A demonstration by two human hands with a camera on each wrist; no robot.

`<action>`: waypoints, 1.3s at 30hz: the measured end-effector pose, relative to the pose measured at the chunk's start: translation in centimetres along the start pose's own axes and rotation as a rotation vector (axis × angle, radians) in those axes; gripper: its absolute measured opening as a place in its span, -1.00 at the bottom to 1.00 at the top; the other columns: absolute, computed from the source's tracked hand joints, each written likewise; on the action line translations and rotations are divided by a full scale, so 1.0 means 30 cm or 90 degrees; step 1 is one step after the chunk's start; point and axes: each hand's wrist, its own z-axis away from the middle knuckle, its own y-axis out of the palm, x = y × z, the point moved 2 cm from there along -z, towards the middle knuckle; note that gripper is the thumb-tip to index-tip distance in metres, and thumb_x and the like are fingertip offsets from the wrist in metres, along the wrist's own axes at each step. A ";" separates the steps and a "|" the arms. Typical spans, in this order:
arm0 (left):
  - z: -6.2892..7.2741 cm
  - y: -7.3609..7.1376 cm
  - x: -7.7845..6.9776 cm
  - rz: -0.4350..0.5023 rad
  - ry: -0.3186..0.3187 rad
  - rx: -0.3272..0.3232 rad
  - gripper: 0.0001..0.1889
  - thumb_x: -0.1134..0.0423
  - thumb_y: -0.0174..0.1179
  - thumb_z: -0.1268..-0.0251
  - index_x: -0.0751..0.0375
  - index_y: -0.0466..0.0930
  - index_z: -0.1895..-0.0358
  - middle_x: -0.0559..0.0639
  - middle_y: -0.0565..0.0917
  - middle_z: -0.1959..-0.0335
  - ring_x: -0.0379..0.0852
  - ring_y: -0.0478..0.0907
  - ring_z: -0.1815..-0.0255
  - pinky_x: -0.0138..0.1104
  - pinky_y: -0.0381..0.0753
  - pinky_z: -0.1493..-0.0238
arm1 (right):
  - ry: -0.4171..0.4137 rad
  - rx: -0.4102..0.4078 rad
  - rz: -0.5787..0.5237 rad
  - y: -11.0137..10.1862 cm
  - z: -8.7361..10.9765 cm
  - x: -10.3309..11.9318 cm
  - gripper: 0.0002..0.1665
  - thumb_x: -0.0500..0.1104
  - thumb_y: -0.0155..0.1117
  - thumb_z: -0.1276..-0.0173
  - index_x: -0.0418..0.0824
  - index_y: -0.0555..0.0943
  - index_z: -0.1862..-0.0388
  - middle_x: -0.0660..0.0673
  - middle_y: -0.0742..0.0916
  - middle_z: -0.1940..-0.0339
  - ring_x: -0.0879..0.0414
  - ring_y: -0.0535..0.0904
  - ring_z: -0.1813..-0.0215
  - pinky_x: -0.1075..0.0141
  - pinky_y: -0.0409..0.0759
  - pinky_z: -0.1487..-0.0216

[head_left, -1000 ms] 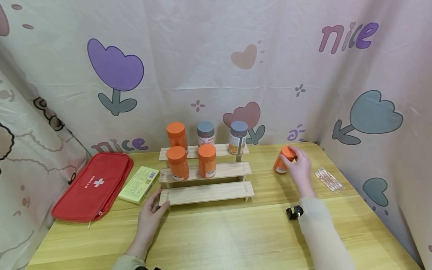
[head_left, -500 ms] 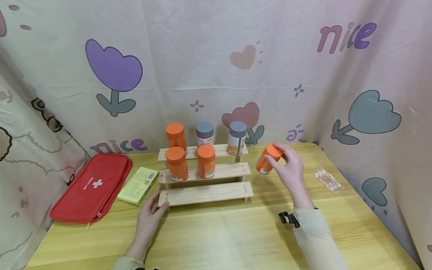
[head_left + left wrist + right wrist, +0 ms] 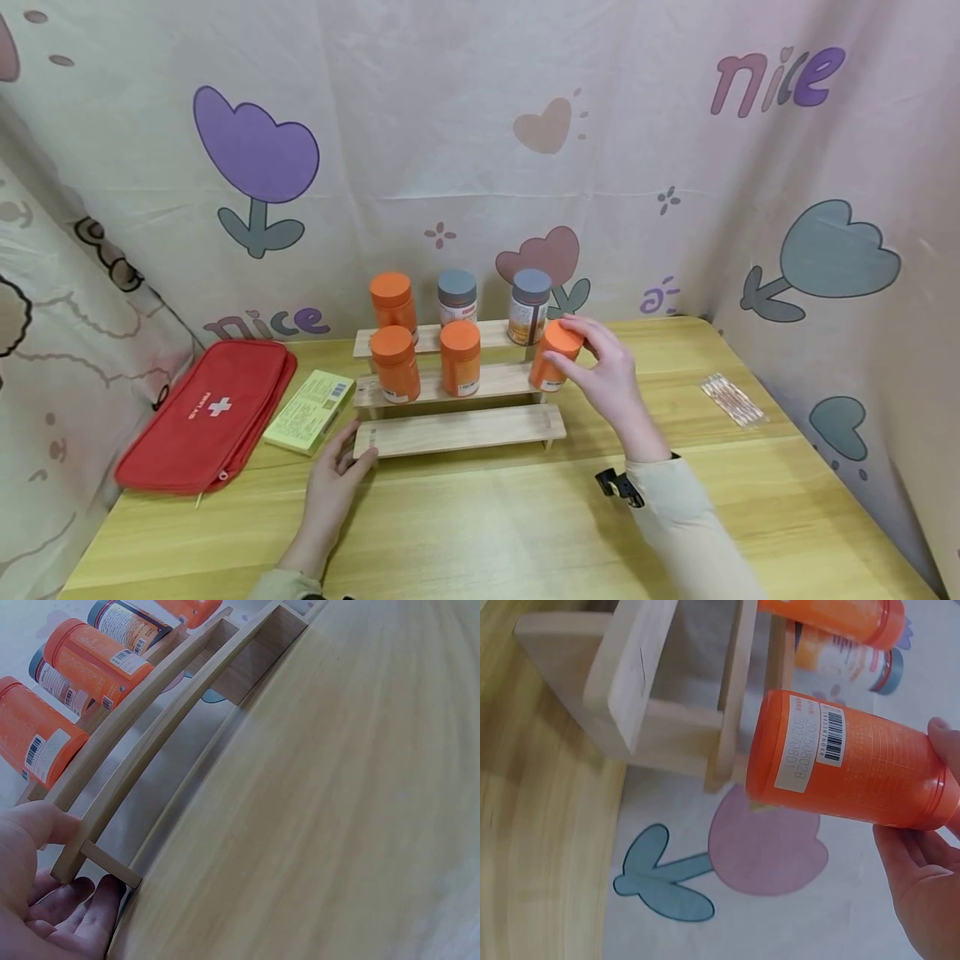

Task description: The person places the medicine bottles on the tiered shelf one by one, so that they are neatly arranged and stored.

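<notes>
A three-tier wooden display rack [image 3: 457, 431] stands on the table. My left hand [image 3: 334, 475] grips the left end of its lowest tier, thumb above and fingers curled below in the left wrist view. With thumb and fingers round its orange cap, my right hand [image 3: 611, 375] holds an orange pill bottle [image 3: 553, 360] at the right end of the middle tier. The right wrist view shows that bottle's base [image 3: 761, 746] close to the tier's end. Two more orange bottles [image 3: 460, 358] share the middle tier. On the top tier are an orange bottle [image 3: 392, 302] and two grey-capped bottles [image 3: 529, 307].
A red first-aid pouch [image 3: 206, 417] lies at the left, beside a yellow-green box [image 3: 309, 411] close to the rack. At the right lies a clear packet of cotton swabs [image 3: 732, 399]. A patterned curtain [image 3: 420, 125] hangs behind the table [image 3: 465, 533].
My right hand has lifted the orange bottle from the table at the right and carried it left to the middle tier's right end. The left hand stays on the rack.
</notes>
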 end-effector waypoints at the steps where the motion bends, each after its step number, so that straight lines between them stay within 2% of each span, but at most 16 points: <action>1: 0.000 0.000 0.000 -0.001 0.000 0.000 -0.28 0.12 0.25 -0.30 0.22 0.16 -0.45 0.21 0.17 -0.44 0.04 0.18 -0.39 -0.65 0.29 -0.11 | -0.005 0.002 -0.002 0.008 -0.002 0.000 -0.41 -0.28 0.54 -0.02 -0.27 0.60 -0.09 -0.16 0.62 -0.13 -0.02 0.56 -0.10 0.35 0.50 -0.14; 6: 0.003 0.003 0.002 -0.007 -0.004 0.005 -0.27 0.09 0.24 -0.30 0.22 0.15 -0.45 0.19 0.16 -0.45 0.04 0.15 -0.40 -0.40 0.26 -0.29 | -0.027 0.011 -0.005 0.041 -0.001 0.002 -0.39 -0.27 0.56 0.01 -0.29 0.60 -0.08 -0.18 0.62 -0.11 -0.02 0.57 -0.09 0.32 0.52 -0.12; 9: 0.004 0.006 0.002 -0.008 -0.002 0.008 -0.28 0.09 0.24 -0.30 0.21 0.15 -0.45 0.18 0.16 -0.45 0.05 0.16 -0.40 -0.42 0.27 -0.27 | -0.026 0.009 -0.010 0.052 0.001 0.002 -0.38 -0.26 0.56 0.02 -0.30 0.60 -0.08 -0.19 0.62 -0.10 -0.02 0.57 -0.09 0.30 0.53 -0.12; 13: 0.008 0.007 0.000 -0.007 0.000 0.008 -0.29 0.10 0.24 -0.31 0.22 0.16 -0.45 0.18 0.16 -0.45 0.06 0.16 -0.40 -0.43 0.27 -0.27 | 0.004 0.007 -0.023 0.061 -0.001 0.006 -0.37 -0.25 0.55 -0.01 -0.31 0.56 -0.10 -0.19 0.60 -0.08 -0.01 0.56 -0.09 0.28 0.52 -0.14; 19: 0.011 0.002 -0.005 -0.010 -0.004 0.002 -0.30 0.14 0.25 -0.31 0.23 0.17 -0.44 0.17 0.16 -0.45 0.02 0.13 -0.42 -0.24 0.21 -0.35 | 0.080 0.020 -0.024 0.075 -0.002 0.008 -0.34 -0.21 0.52 -0.06 -0.34 0.48 -0.14 -0.20 0.55 -0.05 -0.02 0.54 -0.09 0.26 0.51 -0.15; 22: 0.009 -0.001 -0.006 -0.011 -0.001 0.000 -0.30 0.14 0.24 -0.31 0.23 0.17 -0.44 0.18 0.17 -0.45 0.02 0.12 -0.42 -0.19 0.19 -0.36 | 0.095 0.023 -0.026 0.081 -0.004 0.010 -0.32 -0.20 0.52 -0.07 -0.33 0.47 -0.15 -0.20 0.54 -0.04 -0.02 0.53 -0.08 0.23 0.53 -0.14; 25: 0.009 -0.002 -0.006 -0.012 0.001 0.000 -0.30 0.14 0.24 -0.31 0.23 0.17 -0.44 0.19 0.18 -0.44 0.02 0.13 -0.42 -0.26 0.22 -0.34 | 0.093 0.025 -0.029 0.087 -0.005 0.009 -0.31 -0.19 0.53 -0.05 -0.32 0.47 -0.15 -0.18 0.53 -0.04 -0.01 0.53 -0.08 0.24 0.54 -0.12; 29: 0.014 -0.005 -0.002 -0.008 -0.004 -0.003 -0.29 0.14 0.25 -0.30 0.23 0.17 -0.44 0.18 0.18 -0.44 0.01 0.16 -0.40 -0.55 0.28 -0.21 | 0.095 0.029 -0.033 0.098 -0.002 0.007 -0.29 -0.18 0.53 -0.05 -0.32 0.45 -0.16 -0.19 0.52 -0.05 -0.01 0.52 -0.09 0.24 0.54 -0.11; 32: 0.015 -0.006 -0.002 -0.003 -0.005 -0.002 -0.29 0.14 0.26 -0.30 0.23 0.17 -0.44 0.18 0.18 -0.44 0.01 0.18 -0.39 -0.68 0.28 -0.09 | 0.108 0.034 -0.036 0.102 0.001 0.007 -0.24 -0.19 0.54 -0.03 -0.31 0.41 -0.20 -0.20 0.51 -0.06 -0.03 0.50 -0.09 0.21 0.56 -0.09; 36: 0.014 -0.006 -0.004 -0.006 -0.009 -0.002 -0.28 0.11 0.25 -0.30 0.21 0.16 -0.45 0.18 0.18 -0.44 0.02 0.19 -0.38 -0.69 0.28 -0.08 | 0.124 0.050 -0.028 0.107 0.006 0.005 -0.15 -0.19 0.55 -0.01 -0.30 0.34 -0.26 -0.20 0.50 -0.09 -0.04 0.48 -0.10 0.15 0.57 -0.08; 39: 0.014 -0.007 -0.005 -0.013 -0.015 0.001 -0.27 0.09 0.25 -0.30 0.19 0.16 -0.45 0.18 0.17 -0.45 0.03 0.19 -0.38 -0.52 0.30 -0.21 | 0.139 0.067 -0.023 0.106 0.015 0.000 -0.09 -0.18 0.56 0.00 -0.30 0.30 -0.30 -0.22 0.49 -0.12 -0.06 0.47 -0.12 0.10 0.54 -0.11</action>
